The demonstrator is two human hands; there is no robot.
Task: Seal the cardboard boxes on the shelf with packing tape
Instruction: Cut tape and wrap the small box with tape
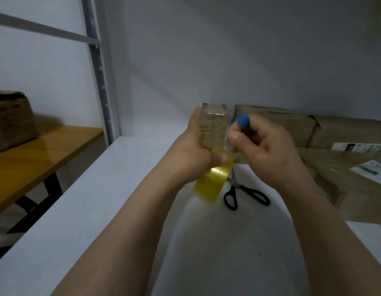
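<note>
My left hand (192, 154) grips a roll of yellowish clear packing tape (213, 182), thumb across its top. A clear strip of tape (213, 124) is pulled upward from the roll. My right hand (260, 144) pinches the strip's right edge; its index finger wears a blue cap (242, 121). Both hands hover above the white shelf (121, 199). Several brown cardboard boxes (345, 178) lie on the shelf at the right, with white labels on top.
Black-handled scissors (245, 194) lie on the shelf under my hands. A wooden table (36, 154) with a worn cardboard box (10, 122) stands at the left, beyond a metal shelf upright (100, 82). A white wall closes the back.
</note>
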